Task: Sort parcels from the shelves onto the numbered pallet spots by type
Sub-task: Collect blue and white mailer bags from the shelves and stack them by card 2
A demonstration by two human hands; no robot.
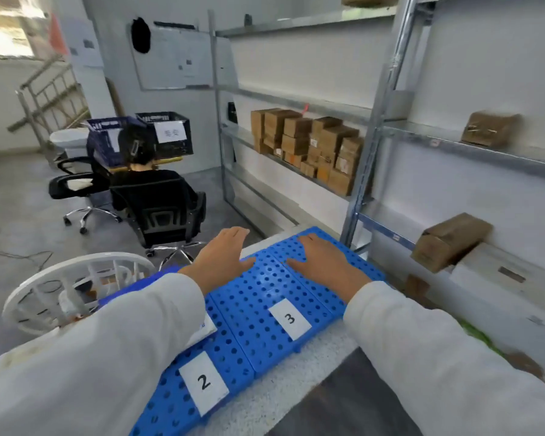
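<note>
A blue perforated pallet (258, 297) lies on a speckled counter, with white labels "2" (204, 381) and "3" (289, 318). My left hand (222, 258) and my right hand (326, 262) hover flat over the far end of spot 3, fingers straight, holding nothing. A white parcel (205, 329) peeks out under my left sleeve near spot 2. Several brown cardboard parcels (312, 146) are stacked on the middle shelf. Single brown parcels sit at the right, one on the upper shelf (490, 128) and one lower down (450, 242).
Metal shelving (364, 171) runs along the right wall. A person sits in a black office chair (161, 209) ahead on the left, with a second chair (76, 184) and dark crates (167, 130) beyond. A white round rack (73, 284) stands left of the pallet.
</note>
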